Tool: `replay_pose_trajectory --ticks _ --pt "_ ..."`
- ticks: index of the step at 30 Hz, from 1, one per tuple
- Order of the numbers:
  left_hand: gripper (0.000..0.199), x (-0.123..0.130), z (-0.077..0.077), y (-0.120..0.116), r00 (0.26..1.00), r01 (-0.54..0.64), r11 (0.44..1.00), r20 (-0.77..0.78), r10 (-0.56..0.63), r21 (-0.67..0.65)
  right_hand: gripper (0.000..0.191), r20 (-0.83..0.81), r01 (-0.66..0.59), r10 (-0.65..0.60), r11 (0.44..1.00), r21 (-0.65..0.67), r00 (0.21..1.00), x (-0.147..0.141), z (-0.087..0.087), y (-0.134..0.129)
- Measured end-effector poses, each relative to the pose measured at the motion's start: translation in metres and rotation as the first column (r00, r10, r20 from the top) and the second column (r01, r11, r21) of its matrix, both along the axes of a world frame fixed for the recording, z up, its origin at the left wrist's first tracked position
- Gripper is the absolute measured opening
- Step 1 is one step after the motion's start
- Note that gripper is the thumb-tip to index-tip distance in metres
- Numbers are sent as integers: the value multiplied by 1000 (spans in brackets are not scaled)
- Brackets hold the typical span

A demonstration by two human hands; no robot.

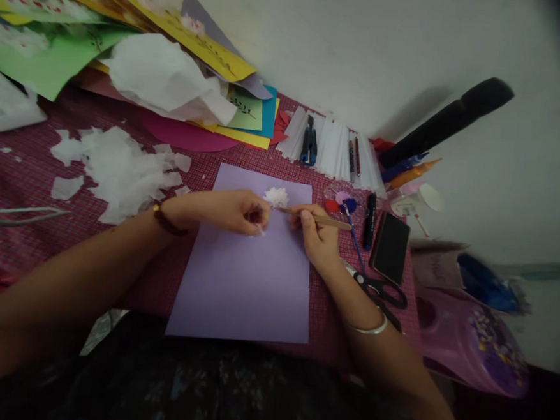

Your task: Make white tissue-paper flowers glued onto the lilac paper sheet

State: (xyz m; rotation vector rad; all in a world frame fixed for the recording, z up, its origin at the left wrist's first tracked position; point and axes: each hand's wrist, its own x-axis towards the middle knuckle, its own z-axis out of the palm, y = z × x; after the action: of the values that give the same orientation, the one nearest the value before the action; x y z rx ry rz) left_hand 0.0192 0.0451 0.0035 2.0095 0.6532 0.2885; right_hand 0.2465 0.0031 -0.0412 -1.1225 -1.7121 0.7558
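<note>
A purple sheet [251,278] lies in front of me, and near its top edge sits a small ruffled white paper cluster [276,197]. Just left of the cluster, my left hand [241,212] is closed over the sheet, fingertips pinching a small white paper piece [259,231]. My right hand [317,234] grips a flat wooden stick [329,222] between thumb and fingers, its tip pointing left and close below the cluster. Whether the tip touches the cluster is too small to tell.
Torn white tissue pieces [119,173] lie at left. Behind are colored papers [80,49], white strips [330,143] and a blue cutter [309,145]. At right are a paint palette [341,200], marker [370,221], phone [390,248], scissors [382,291] and pink stool [463,338].
</note>
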Motion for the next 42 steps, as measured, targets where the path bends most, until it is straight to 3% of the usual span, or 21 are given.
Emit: replay_pose_trajectory --ticks 6,11,15,23,29,34,38,42 --pt "9 -13 1 16 940 -301 935 105 324 -189 30 142 -64 60 998 28 988 0 -2 1" --pt "13 -8 -7 17 898 -387 887 118 424 -251 28 224 -33 9 994 104 974 0 0 1" --pt "13 -7 -8 18 884 -423 876 105 455 -232 28 253 -6 -32 989 148 967 -1 0 2" --pt "10 -7 -9 19 873 -471 880 113 474 -58 29 231 29 -63 988 151 971 1 -2 3" --pt "10 13 -21 19 879 -467 883 137 457 47 32 59 62 -64 997 35 996 0 -3 5" --pt "11 28 -38 24 857 -515 840 141 496 171 32 -83 105 -106 994 -11 991 -2 4 1" --pt "11 31 -42 27 854 -519 836 141 500 177 30 -174 124 -118 992 23 978 -3 7 -1" --pt "8 32 -40 26 853 -520 839 148 500 161 26 -79 34 -29 998 61 996 -2 4 0"
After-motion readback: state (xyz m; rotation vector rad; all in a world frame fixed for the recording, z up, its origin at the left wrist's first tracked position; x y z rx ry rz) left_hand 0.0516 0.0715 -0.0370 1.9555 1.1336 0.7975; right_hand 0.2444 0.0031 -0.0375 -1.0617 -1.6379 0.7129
